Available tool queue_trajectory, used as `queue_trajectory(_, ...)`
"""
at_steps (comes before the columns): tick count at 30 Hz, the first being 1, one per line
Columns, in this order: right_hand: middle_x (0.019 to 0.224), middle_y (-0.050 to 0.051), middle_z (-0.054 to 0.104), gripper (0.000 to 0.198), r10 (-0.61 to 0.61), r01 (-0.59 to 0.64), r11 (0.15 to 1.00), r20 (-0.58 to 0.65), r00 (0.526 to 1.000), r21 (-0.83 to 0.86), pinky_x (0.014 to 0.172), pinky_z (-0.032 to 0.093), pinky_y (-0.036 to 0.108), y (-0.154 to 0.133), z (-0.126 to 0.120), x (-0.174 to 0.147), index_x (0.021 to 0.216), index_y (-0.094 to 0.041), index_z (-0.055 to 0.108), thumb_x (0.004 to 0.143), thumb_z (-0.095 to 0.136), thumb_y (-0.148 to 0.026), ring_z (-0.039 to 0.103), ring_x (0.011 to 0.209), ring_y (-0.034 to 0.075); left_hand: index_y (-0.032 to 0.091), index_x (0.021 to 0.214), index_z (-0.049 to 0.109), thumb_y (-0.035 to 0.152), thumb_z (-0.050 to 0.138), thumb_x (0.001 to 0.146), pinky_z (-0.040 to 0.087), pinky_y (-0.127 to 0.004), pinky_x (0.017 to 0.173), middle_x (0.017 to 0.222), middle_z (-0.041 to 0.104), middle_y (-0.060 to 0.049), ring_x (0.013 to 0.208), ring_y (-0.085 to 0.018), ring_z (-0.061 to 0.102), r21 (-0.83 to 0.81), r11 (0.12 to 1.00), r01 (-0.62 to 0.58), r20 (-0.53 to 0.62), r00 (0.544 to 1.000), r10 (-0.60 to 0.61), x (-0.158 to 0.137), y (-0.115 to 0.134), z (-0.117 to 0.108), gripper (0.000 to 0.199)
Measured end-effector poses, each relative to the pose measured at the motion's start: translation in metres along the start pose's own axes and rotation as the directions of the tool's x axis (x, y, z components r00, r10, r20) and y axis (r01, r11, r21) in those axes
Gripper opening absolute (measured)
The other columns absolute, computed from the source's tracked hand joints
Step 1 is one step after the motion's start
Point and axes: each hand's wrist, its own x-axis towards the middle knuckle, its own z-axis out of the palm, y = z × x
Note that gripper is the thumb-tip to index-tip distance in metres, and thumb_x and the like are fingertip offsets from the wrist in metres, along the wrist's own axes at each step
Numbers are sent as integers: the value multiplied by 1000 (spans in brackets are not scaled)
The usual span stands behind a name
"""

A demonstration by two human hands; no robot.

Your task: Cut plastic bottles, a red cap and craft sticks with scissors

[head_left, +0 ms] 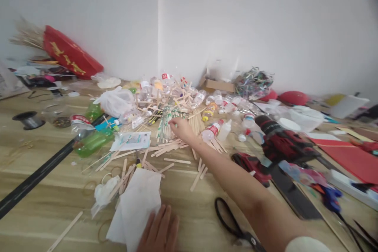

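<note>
My left hand [161, 230] lies flat at the near edge of the table, fingers stretched out. Its fingertips reach the side of a folded white paper sheet [138, 201]. Across the table stretches my right arm, with my right hand [181, 129] closed over a heap of sticks in clear wrappers with green print [163, 124]. The fingers are curled together, and whatever may be between them is too small and blurred to make out. Loose wooden craft sticks [171, 147] fan out just below this hand. One craft stick [177, 161] lies apart, nearer to me.
A red cordless drill [288, 141] and black-handled scissors [233, 220] lie on the right, near a blue glue gun [330, 197]. Plastic bottles crowd the back, including a red-labelled one [213, 130]. On the left are a green bottle [94, 141], a long black bar [38, 177] and a spool [28, 120].
</note>
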Motion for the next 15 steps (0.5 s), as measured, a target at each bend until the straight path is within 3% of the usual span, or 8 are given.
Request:
queue_trajectory(3,112,7,68,24,57,-54,997,67,996,-50,91,54,44,0,-8,-43,108,-16,66,97,60,-37,65,102,20,16,124,65,43,53,94,47,-31,95,121,73,-9,110,-23,66,-51,998,22,68,997,-19,-5,-12,-2,42)
queue_trajectory(7,115,8,66,27,286,-276,947,40,957,-165,91,54,44,22,-29,-78,112,-16,65,98,58,-39,65,102,21,18,121,66,43,57,91,47,-33,93,119,74,-8,109,-24,66,-29,991,128,97,987,-125,-14,-19,-7,40)
queue_trajectory(11,127,10,61,38,505,-502,841,-41,862,-203,91,54,47,49,-45,-74,127,-17,58,98,59,-40,63,108,24,20,118,68,45,58,89,47,-35,91,118,74,-8,107,-25,66,4,992,123,96,988,-123,-18,-22,-4,39)
queue_trajectory(15,121,9,64,36,605,-599,788,-5,796,-141,88,55,44,67,-42,-55,124,-17,60,97,60,-42,65,103,22,21,117,69,45,60,88,49,-36,87,116,75,-9,105,-26,67,26,995,94,72,993,-96,-20,-23,3,39)
